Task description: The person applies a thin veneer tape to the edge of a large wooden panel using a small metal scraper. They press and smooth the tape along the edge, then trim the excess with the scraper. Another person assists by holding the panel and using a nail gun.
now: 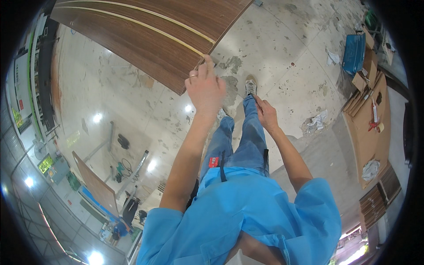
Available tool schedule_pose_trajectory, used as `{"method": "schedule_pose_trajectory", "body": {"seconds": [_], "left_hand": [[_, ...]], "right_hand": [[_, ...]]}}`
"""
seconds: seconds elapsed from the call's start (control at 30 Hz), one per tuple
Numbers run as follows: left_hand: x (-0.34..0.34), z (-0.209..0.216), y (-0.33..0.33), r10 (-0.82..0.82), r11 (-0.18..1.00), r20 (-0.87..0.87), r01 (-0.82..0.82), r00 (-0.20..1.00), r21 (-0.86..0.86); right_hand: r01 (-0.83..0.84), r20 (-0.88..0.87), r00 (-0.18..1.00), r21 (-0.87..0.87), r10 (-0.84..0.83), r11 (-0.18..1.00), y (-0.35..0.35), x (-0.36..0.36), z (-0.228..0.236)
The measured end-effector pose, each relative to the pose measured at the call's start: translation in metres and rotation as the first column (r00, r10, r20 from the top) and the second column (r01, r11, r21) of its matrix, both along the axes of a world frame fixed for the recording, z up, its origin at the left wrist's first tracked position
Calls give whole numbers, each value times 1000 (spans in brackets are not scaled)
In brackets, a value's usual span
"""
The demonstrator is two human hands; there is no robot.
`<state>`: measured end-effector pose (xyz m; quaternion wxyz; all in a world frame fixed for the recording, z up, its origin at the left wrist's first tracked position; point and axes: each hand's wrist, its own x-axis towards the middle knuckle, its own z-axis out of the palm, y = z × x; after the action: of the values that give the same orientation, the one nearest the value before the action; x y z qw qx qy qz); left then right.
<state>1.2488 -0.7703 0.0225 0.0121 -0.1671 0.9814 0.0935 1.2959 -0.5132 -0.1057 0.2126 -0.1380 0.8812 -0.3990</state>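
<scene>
A dark brown wood-grain panel [145, 44] lies at the upper left, with two pale yellowish strips [165, 30] running along it. My left hand [206, 88] is at the panel's near end. Its index finger is stretched out to the end of the closer strip, and the other fingers, one with a ring, bend loosely at the panel edge, apart from one another. My right hand [267, 115] is beside my right trouser leg, its fingers drawn together and pointing down. Whatever may be between them is too small to make out.
A blue bin [354, 54] stands at the far right near cardboard sheets [371, 132], with a red-and-white tool on them. Crumpled white material [316, 121] lies on the stained floor. At left are dark shoes [123, 141], cables, metal bars and another brown board [95, 181].
</scene>
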Motion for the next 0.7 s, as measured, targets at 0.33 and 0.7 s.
{"method": "schedule_pose_trajectory", "body": {"seconds": [0.33,0.7], "left_hand": [[112,-17,68,-145,949,360,27,922,314],[64,22,8,220,-499,529,-372,819,783]], "right_hand": [[265,97,960,4,-264,964,30,0,4],[629,373,760,-214,-532,748,13,-47,26]]}}
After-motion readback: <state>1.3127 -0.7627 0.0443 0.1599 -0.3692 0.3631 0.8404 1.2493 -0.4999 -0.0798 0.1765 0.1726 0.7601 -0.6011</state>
